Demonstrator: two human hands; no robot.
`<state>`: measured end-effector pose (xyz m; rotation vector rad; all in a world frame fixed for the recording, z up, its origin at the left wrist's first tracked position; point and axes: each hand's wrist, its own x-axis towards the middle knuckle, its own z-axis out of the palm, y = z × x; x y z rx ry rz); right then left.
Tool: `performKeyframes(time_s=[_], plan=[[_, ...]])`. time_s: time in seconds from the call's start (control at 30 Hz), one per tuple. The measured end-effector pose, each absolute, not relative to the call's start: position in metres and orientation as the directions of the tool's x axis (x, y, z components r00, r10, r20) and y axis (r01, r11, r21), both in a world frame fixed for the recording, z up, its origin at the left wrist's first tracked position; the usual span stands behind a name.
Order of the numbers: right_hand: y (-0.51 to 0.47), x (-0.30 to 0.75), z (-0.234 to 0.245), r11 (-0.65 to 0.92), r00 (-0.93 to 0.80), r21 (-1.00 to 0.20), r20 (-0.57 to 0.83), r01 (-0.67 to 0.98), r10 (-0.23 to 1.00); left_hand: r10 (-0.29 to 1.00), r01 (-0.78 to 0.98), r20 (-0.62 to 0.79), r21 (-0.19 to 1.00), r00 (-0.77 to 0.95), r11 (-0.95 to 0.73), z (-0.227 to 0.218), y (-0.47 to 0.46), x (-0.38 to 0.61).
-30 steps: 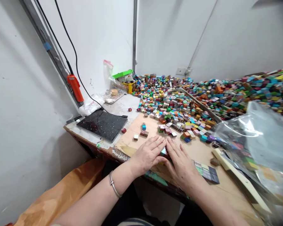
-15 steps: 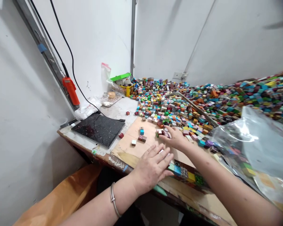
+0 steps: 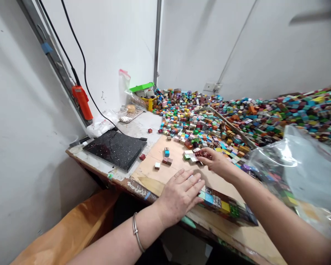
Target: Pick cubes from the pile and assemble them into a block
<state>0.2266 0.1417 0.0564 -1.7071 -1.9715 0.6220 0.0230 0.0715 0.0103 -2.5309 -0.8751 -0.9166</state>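
Note:
My left hand (image 3: 179, 197) lies flat with outstretched fingers over the near end of a row of coloured cubes (image 3: 224, 207) along the table's front edge; what lies under the palm is hidden. My right hand (image 3: 216, 162) is closed, its thumb and fingers round a dark red speckled block (image 3: 200, 153). Right beside it, touching or nearly so, are a few white and green cubes (image 3: 188, 154). Loose on the wooden board (image 3: 149, 180) are a blue and brown cube (image 3: 167, 151), a brown speckled block (image 3: 167, 161) and a white-topped cube (image 3: 157, 166).
A big heap of small coloured cubes (image 3: 278, 114) covers the back and right. Clear plastic sheeting (image 3: 306, 165) bulges at the right. On the left are a black speckled slab (image 3: 116, 149) and a hanging orange electric screwdriver (image 3: 82, 103).
My right hand has shifted to the right, a dark red block in its fingers, and white and green cubes now show where it was. My left hand stays on the row.

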Motion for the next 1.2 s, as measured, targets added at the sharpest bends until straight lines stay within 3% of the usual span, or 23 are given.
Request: performKeyframes(time_s=[0.1,0.27,0.4,0.6,0.87,1.2], plan=[[0.112,0.237,0.067,0.199,-0.190,-0.623,0.081,0.756,0.978,0.462,0.615,0.644,-0.018,0.610,-0.788,0.009,0.072,0.024],[0.063,0.238,0.070,0.348,-0.315,-0.334,0.149,0.876,0.937,0.475,0.611,0.625,-0.004,0.619,-0.792,0.012,0.071,0.025],[0.043,0.226,0.063,0.401,-0.352,-0.251,0.220,0.881,0.910,0.460,0.628,0.629,-0.059,0.627,-0.776,0.015,0.070,0.025],[0.037,0.216,0.054,0.395,-0.281,-0.309,0.355,0.865,0.892,0.450,0.628,0.635,-0.074,0.628,-0.774,0.015,0.071,0.025],[0.029,0.225,0.050,0.441,-0.291,-0.375,0.394,0.815,0.872,0.432,0.641,0.637,-0.128,0.638,-0.757,0.017,0.070,0.026],[0.032,0.230,0.050,0.446,-0.280,-0.381,0.417,0.810,0.865,0.476,0.620,0.604,-0.038,0.639,-0.784,0.015,0.071,0.026]])
